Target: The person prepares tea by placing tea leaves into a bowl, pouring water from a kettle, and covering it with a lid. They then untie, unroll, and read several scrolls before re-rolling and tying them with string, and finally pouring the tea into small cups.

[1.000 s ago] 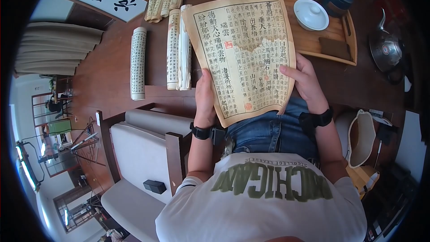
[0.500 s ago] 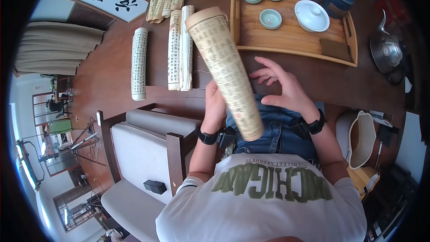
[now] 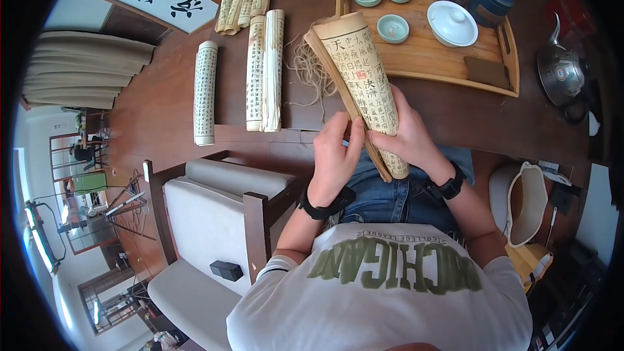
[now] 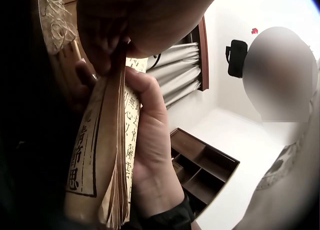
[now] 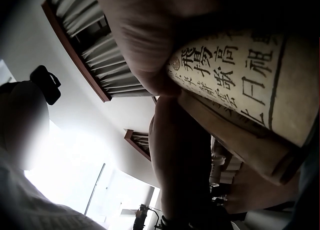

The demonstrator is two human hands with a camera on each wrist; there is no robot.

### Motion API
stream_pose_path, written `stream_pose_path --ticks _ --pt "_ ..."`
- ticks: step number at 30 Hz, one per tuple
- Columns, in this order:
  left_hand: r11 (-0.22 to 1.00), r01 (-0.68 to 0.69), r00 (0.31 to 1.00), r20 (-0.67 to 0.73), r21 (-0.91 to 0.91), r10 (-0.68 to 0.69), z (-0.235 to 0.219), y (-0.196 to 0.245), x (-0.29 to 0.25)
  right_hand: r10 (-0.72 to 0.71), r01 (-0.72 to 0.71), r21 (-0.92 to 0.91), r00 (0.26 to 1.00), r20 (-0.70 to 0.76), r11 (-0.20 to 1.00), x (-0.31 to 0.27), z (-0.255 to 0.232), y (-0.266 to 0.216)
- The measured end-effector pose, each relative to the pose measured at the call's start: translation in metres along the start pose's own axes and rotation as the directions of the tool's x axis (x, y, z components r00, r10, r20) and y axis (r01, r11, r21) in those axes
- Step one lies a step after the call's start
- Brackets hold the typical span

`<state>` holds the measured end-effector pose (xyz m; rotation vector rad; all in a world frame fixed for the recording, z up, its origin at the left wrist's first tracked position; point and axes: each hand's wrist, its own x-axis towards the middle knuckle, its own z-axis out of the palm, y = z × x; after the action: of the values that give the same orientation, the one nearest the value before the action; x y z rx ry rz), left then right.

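A curled sheaf of yellowed printed paper sheets slants above the lap, dark characters on its outer face. My right hand grips it from the right side, thumb across the printed face. On the other side, the fingers of my left hand pinch the stacked page edges near the middle. The left wrist view shows these layered edges fanning apart slightly at the near end, with the right hand behind them. Loose twine lies on the table beside the sheaf's far end.
Several rolled paper bundles lie on the dark table at left. A wooden tray holds three pale green cups, a white lidded bowl and a dark blue pot. A metal kettle stands at right.
The sheaf went from spread flat in both hands to curled lengthwise. The right hand, off it half a second ago, now grips it. The left hand has shifted to its edge.
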<state>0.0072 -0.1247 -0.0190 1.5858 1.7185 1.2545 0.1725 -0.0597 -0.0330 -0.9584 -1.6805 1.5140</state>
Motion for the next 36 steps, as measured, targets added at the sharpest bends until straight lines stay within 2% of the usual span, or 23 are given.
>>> stream_pose_path --ticks 2,5,11,14,17,23,26,29,30,33,36 --pt "0.998 -0.044 0.999 0.005 0.035 0.044 0.0 0.0 0.0 0.021 -0.02 0.016 1.0 -0.019 1.0 -0.001 0.001 -0.003" --pt "0.991 -0.052 0.998 0.054 0.12 0.045 -0.002 0.002 -0.002 -0.052 0.051 -0.021 0.996 -0.072 0.998 0.001 0.003 0.003" --pt "1.0 -0.01 0.998 0.06 0.02 0.008 0.0 -0.001 -0.004 -0.04 0.038 -0.021 0.996 -0.082 0.999 0.001 0.004 -0.002" --pt "0.997 0.048 0.994 0.102 -0.058 -0.042 0.003 -0.003 -0.004 -0.022 0.022 0.002 0.997 -0.074 1.0 0.003 0.003 -0.002" --pt "0.987 0.137 0.972 0.203 -0.088 -0.117 0.003 -0.004 -0.001 -0.02 0.019 -0.007 0.998 -0.055 1.0 0.004 0.001 -0.004" --pt "0.978 0.126 0.967 0.242 -0.166 -0.084 0.003 -0.011 0.005 -0.041 0.041 -0.002 0.996 -0.077 0.999 0.005 0.003 -0.007" --pt "0.972 0.023 0.983 0.185 -0.233 0.021 0.009 -0.015 0.015 -0.051 0.057 0.039 0.991 -0.124 0.998 0.011 0.003 -0.004" --pt "0.957 -0.024 0.981 0.177 -0.288 0.078 0.018 -0.017 0.023 0.022 0.012 0.254 0.991 -0.131 0.967 0.023 -0.002 0.007" --pt "0.932 0.022 0.987 0.153 -0.361 0.036 0.026 -0.021 0.023 0.054 -0.011 0.294 0.989 -0.138 0.956 0.024 -0.004 0.007" --pt "0.969 0.055 0.963 0.268 -0.24 0.011 0.026 -0.027 0.03 0.022 0.017 0.273 0.99 -0.139 0.962 0.024 -0.007 0.006" --pt "0.975 -0.005 0.964 0.26 -0.222 0.064 0.027 -0.024 0.037 0.017 0.024 0.274 0.989 -0.147 0.961 0.02 -0.009 0.012"
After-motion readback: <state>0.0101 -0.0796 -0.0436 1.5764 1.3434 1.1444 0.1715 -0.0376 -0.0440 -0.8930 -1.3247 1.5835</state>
